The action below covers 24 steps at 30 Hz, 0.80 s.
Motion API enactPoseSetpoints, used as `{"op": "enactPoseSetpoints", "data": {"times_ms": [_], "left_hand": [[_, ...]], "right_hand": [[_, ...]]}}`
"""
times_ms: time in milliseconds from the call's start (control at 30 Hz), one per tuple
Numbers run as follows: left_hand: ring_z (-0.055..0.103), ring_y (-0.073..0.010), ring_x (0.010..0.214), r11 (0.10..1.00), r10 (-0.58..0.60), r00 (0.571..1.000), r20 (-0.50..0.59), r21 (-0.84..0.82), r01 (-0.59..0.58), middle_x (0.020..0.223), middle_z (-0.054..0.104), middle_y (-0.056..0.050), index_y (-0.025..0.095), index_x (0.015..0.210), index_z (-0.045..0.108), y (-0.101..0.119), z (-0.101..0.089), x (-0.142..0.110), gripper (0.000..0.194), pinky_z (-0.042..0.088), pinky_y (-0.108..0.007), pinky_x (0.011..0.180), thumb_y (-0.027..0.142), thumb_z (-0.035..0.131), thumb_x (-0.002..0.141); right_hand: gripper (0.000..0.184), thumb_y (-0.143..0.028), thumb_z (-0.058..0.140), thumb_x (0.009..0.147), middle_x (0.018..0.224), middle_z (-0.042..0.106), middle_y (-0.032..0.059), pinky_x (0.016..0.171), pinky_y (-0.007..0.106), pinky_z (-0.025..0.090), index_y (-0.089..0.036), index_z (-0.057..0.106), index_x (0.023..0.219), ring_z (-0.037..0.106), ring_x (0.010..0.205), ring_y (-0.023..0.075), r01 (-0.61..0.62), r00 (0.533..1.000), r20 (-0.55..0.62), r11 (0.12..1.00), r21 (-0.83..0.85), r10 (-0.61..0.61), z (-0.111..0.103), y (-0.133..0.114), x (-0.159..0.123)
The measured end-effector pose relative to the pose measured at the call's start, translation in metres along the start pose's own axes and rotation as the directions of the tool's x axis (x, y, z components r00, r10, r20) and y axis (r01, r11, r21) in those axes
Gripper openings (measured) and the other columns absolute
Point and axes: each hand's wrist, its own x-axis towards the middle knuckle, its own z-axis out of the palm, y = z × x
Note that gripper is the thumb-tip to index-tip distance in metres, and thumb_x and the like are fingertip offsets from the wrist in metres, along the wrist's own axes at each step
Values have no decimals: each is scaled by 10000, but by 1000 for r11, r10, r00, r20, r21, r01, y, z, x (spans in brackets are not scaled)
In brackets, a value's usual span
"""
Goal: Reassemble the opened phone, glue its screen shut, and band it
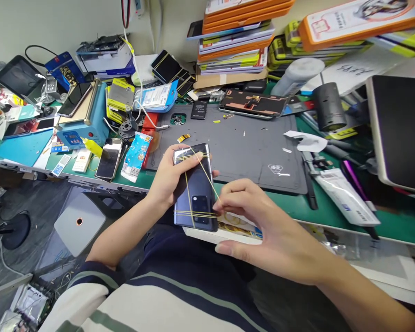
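Observation:
My left hand (pixel 168 180) is closed around a dark, glossy smartphone (pixel 198 184), its thumb lying across the upper end. The back with the camera block faces up. Several yellow rubber bands run across the phone near both ends and along its length. The curled fingers of my right hand (pixel 263 226) hold one rubber band (pixel 207 173), stretched diagonally over the phone's right edge; the thumb is spread apart below. Under the phone, an open white drawer or box (pixel 202 235) contains more rubber bands, partly hidden by my right hand.
A grey work mat (pixel 249 147) covers the green bench, bearing an opened phone (pixel 252 103), a battery (pixel 198 110) and small scraps. Orange boxes (pixel 245 20) are stacked behind. Tools and a white tube (pixel 347 196) lie right; another phone (pixel 109 158) and a blue packet (pixel 137 156) lie left.

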Motion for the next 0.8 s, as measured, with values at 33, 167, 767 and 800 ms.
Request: {"op": "enactPoseSetpoints", "data": {"times_ms": [33, 167, 767, 800], "left_hand": [[851, -286, 744, 1000, 2, 1000, -16, -19, -2, 957, 801, -7, 272, 1140, 477, -2, 3, 1, 681, 662, -313, 666, 356, 1015, 731], [852, -302, 763, 997, 0, 997, -76, -82, -7, 983, 815, -45, 257, 1161, 493, -7, 11, 4, 651, 681, -368, 716, 304, 993, 748], [832, -219, 769, 960, 135, 948, -288, -200, -197, 950, 790, -21, 250, 1303, 534, 15, 28, 23, 429, 646, -339, 827, 171, 788, 967], [835, -213, 786, 957, 134, 944, -302, -208, -202, 946, 790, -16, 251, 1319, 531, 16, 27, 24, 430, 643, -333, 848, 171, 779, 978]], "right_hand": [[390, -483, 930, 852, 1130, 587, 48, 839, 367, 718, -338, 714, 1143, 736, 954, 222, 10, 1000, -17, 1000, -17, -10, 3, 1, -1], [257, -450, 823, 976, 1246, 513, 69, 858, 333, 734, -308, 668, 1122, 741, 1021, 196, 59, 991, -111, 994, -90, -69, 10, 5, -2], [308, -6, 786, 945, 1263, 792, 120, 852, 239, 660, -191, 734, 1186, 799, 970, 158, 310, 771, -267, 708, -635, -578, 28, 11, 23], [362, 2, 789, 937, 1329, 778, 148, 906, 249, 658, -175, 736, 1249, 802, 1022, 171, 308, 777, -240, 684, -661, -582, 28, 10, 22]]}}
